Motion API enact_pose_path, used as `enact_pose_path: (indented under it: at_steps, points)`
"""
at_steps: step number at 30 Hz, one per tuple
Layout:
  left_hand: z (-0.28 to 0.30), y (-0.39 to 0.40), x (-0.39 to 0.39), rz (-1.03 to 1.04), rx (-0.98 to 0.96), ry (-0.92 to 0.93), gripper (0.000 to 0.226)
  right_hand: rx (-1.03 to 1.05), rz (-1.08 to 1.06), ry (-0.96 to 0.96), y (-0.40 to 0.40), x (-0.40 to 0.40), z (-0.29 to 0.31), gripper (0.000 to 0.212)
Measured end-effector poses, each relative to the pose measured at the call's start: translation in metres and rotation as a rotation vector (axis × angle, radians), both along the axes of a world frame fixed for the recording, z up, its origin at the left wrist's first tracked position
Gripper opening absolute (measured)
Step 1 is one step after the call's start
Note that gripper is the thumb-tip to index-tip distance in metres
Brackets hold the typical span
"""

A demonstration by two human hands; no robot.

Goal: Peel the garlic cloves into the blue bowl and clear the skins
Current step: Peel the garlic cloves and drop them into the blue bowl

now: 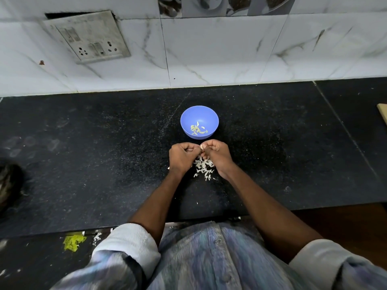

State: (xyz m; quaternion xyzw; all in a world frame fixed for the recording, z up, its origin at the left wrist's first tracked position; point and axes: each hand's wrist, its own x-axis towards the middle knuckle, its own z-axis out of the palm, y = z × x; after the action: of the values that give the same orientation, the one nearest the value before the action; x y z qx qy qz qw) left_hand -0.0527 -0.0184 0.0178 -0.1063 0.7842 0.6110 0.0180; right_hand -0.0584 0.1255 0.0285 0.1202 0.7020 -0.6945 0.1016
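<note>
A: Risk?
B: Clove (202, 146) is tiny & pinched btwn both hands, just short of the blue bowl (199, 122). If it slips it lands in the skins (204, 166) right under the hands, or bits of skin flick into the bowl w/ the peeled cloves.
A: Hands?
B: Left hand (181, 155) & right hand (217, 154) are curled, knuckles up, fingertips meeting on the clove, forearms angled in over the black counter (83, 153).

I stand in a home kitchen: a black stone counter (83, 164) runs beneath white marble-look wall tiles (209, 55), with a grimy switch-and-socket plate (88, 36).
</note>
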Motion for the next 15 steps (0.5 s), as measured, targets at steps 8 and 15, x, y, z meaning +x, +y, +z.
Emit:
enact_pose_path:
  at_steps: [8, 15]
  points:
    - [0.007, 0.009, 0.005, 0.023, 0.287, -0.068, 0.014, -0.078, -0.026, -0.049, -0.005, -0.002, 0.005, 0.012]
    - [0.0, 0.012, 0.003, 0.034, 0.316, -0.11, 0.02, -0.102, -0.054, -0.058, -0.008, -0.002, 0.006, 0.016]
